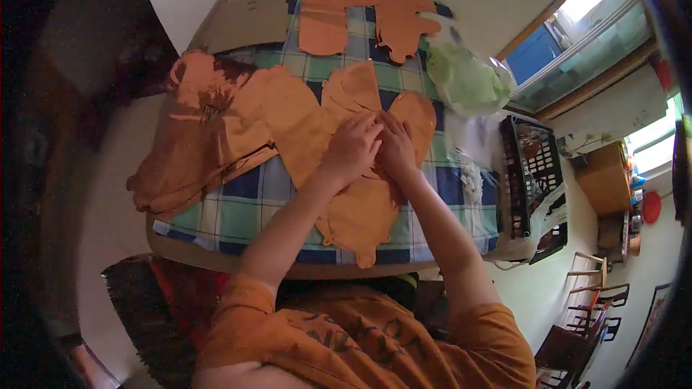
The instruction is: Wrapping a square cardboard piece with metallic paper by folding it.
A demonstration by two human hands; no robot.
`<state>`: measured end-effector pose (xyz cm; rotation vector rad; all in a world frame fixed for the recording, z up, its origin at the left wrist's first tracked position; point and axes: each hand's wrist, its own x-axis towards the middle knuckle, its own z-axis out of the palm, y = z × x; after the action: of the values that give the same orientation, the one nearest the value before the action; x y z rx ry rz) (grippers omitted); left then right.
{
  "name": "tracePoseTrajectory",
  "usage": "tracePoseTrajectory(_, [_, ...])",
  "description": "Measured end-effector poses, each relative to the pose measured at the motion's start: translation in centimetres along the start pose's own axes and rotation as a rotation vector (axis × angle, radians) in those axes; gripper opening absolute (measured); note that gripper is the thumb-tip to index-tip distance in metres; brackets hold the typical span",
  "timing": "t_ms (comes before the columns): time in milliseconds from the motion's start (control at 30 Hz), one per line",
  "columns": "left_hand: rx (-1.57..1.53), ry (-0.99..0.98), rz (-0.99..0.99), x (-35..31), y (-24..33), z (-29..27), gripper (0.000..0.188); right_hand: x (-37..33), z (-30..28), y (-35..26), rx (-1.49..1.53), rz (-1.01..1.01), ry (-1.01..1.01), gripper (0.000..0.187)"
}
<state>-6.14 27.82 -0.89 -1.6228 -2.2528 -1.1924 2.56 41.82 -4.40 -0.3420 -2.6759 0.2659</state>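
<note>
Flat, glossy copper-orange sheet pieces with rounded outlines lie over a plaid cloth (245, 191). My left hand (353, 145) and my right hand (396, 145) meet over an orange sheet piece (359, 217) in the middle, which has a small tab at its near end. Both hands have bent fingers closed on its folded part, fingertips nearly touching; the exact grip is partly hidden. Around my fingers lie a wedge-shaped flap (355, 86) and a rounded lobe (417, 112). A crumpled shiny orange heap (194, 148) spreads to the left.
More orange pieces (324, 25) lie at the far edge, beside a brown flat board (252, 23). A pale green plastic bag (465, 79) sits at the far right. Past the right edge stands a black lattice crate (532, 173). Chairs (591, 295) are farther right.
</note>
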Motion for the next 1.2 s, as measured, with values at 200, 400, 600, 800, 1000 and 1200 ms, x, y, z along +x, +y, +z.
tracePoseTrajectory(200, [0.169,-0.341,0.021,4.7,-2.9,1.6,0.043,1.0,-0.8,-1.9,-0.335,0.049,-0.395,0.048])
tracePoseTrajectory(400, [0.353,-0.234,0.116,6.4,-8.4,4.6,0.037,0.2,1.3,-0.7,-0.107,0.017,0.103,0.036])
tracePoseTrajectory(600, [0.426,-0.483,-0.171,11.3,-6.9,3.8,0.035,-0.5,1.0,0.1,-0.131,0.021,0.097,0.034])
tracePoseTrajectory(800, [0.575,-0.091,-0.046,9.4,-9.2,3.9,0.032,0.1,0.9,-1.0,-0.069,-0.017,0.126,0.036])
tracePoseTrajectory(1000, [0.311,-0.203,-0.121,2.2,-5.1,5.7,0.043,0.3,0.6,-1.0,-0.063,0.028,0.062,0.039])
tracePoseTrajectory(1200, [0.358,-0.243,-0.125,1.9,-3.5,4.4,0.045,-0.6,0.5,1.2,0.151,0.189,0.155,0.033])
